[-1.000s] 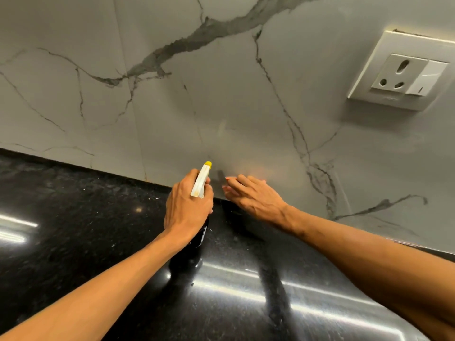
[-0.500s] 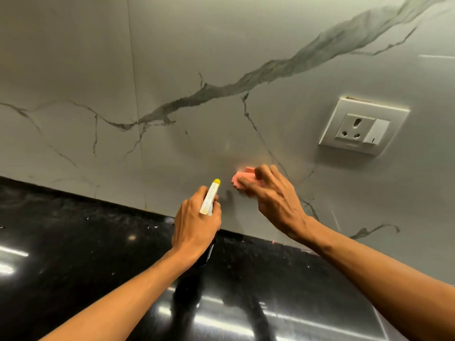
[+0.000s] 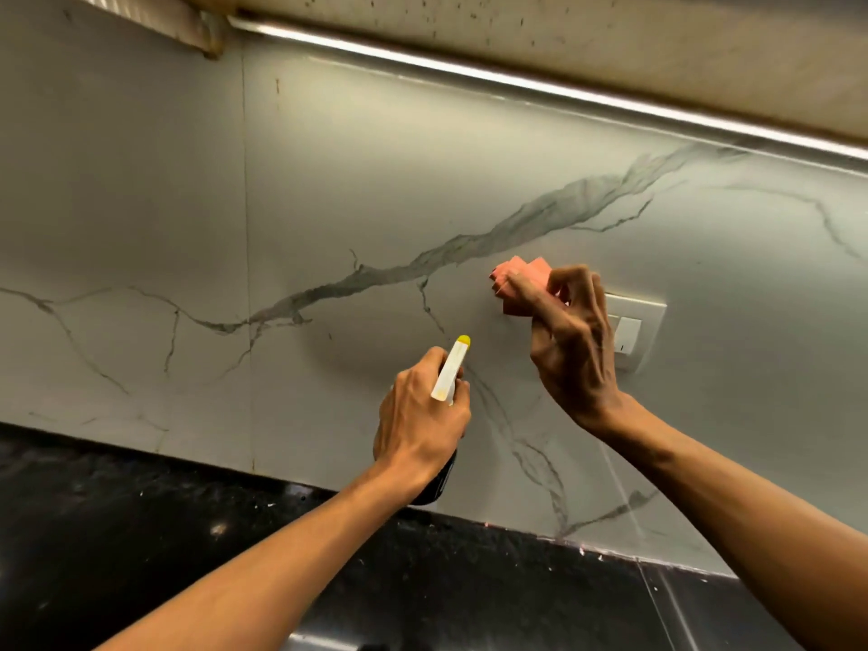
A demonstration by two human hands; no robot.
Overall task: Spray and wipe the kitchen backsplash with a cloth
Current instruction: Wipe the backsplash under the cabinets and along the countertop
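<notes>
There is only one view, from a wide-angle camera on the person's head. It faces forward to the white marble backsplash with grey veins (image 3: 329, 180) from close, and it is tilted a little sideways. The black speckled stone counter (image 3: 141, 533) fills the lower edge, and the underside of the beige upper cabinet (image 3: 610, 35) fills the top edge.

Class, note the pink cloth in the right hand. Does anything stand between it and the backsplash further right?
Yes: a white switch plate, mounted on the backsplash just right of the pink cloth, partly hidden behind the right hand. A rightward wipe would likely meet it first.
</notes>
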